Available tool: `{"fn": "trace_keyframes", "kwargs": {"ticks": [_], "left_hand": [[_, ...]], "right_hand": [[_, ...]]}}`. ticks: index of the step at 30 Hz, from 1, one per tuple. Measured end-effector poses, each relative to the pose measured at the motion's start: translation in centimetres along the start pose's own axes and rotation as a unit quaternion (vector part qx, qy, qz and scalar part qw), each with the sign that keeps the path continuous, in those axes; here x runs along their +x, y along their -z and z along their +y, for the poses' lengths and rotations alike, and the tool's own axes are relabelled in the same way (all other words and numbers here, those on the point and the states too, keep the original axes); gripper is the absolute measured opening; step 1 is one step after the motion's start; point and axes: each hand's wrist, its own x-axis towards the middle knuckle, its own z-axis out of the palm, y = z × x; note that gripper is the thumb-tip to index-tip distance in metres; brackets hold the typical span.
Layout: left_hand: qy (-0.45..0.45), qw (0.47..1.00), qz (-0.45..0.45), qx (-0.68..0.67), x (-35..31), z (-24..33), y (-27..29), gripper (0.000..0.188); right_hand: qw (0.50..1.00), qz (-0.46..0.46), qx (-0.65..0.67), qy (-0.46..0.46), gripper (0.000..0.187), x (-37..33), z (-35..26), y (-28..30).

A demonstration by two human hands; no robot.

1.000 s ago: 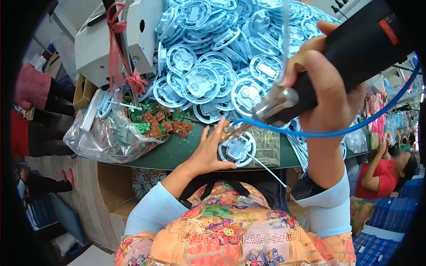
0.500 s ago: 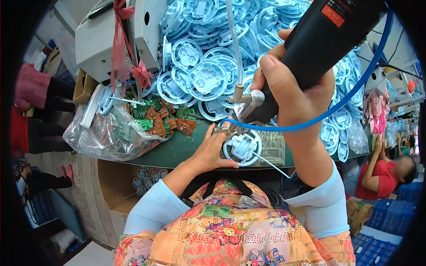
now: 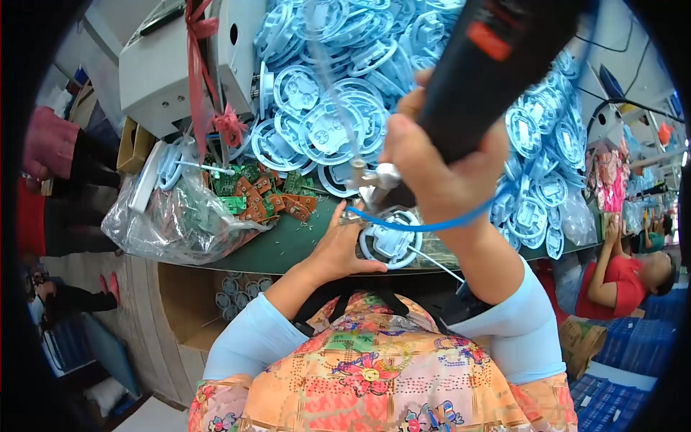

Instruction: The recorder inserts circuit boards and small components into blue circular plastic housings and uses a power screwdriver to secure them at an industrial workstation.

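Two hands work over one round white-and-blue plastic part [image 3: 392,243] that lies on the green table [image 3: 288,248] close to the person's body. The left hand [image 3: 338,248] rests flat on the table with its fingers spread against the left edge of that part, pressing on it rather than closing around it. The right hand [image 3: 439,169] is clenched around the black body of a powered screwdriver [image 3: 497,68], held above the part and tilted, with its metal nose [image 3: 378,180] pointing down toward the part's upper left rim; whether the tip touches the plastic cannot be told. A blue hose [image 3: 425,225] loops under the right wrist, just above the part.

Beyond both hands, a large heap of similar light-blue round parts [image 3: 331,122] covers the far side of the table and spills to the right of the right hand. To the left of the left hand sits a clear plastic bag [image 3: 169,223], with small green and brown circuit boards [image 3: 263,198] at its mouth, near the left fingertips but apart from them. Farther left and beyond stands a grey-white machine housing [image 3: 169,68] with a red ribbon [image 3: 209,93] tied on it. Well to the right of the right arm, another person in a red shirt [image 3: 622,281] sits at lower level.
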Motion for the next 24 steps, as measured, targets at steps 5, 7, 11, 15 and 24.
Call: {"fn": "trace_keyframes", "kwargs": {"ticks": [5,7,11,15,24], "left_hand": [[-0.027,0.997,0.053,0.053,-0.9,0.8,0.4,0.102],[-0.045,0.996,0.047,0.067,-0.5,2.3,0.5,0.095],[-0.07,0.98,0.022,0.186,1.2,4.8,1.1,0.088],[-0.083,0.969,-0.027,0.23,3.5,5.8,0.7,0.084],[-0.027,0.978,-0.057,0.199,4.2,5.9,0.6,0.083]], "right_hand": [[0.997,-0.01,0.067,0.026,0.042,1.8,-2.3,3.4],[0.995,0.045,0.091,0.008,0.044,2.7,-5.2,6.3],[0.998,0.053,0.021,0.016,0.044,1.9,-4.7,7.5],[0.998,0.055,0.003,-0.006,0.043,0.5,-3.1,7.0],[0.998,0.067,0.013,-0.007,0.036,0.3,-1.7,7.1]]}}
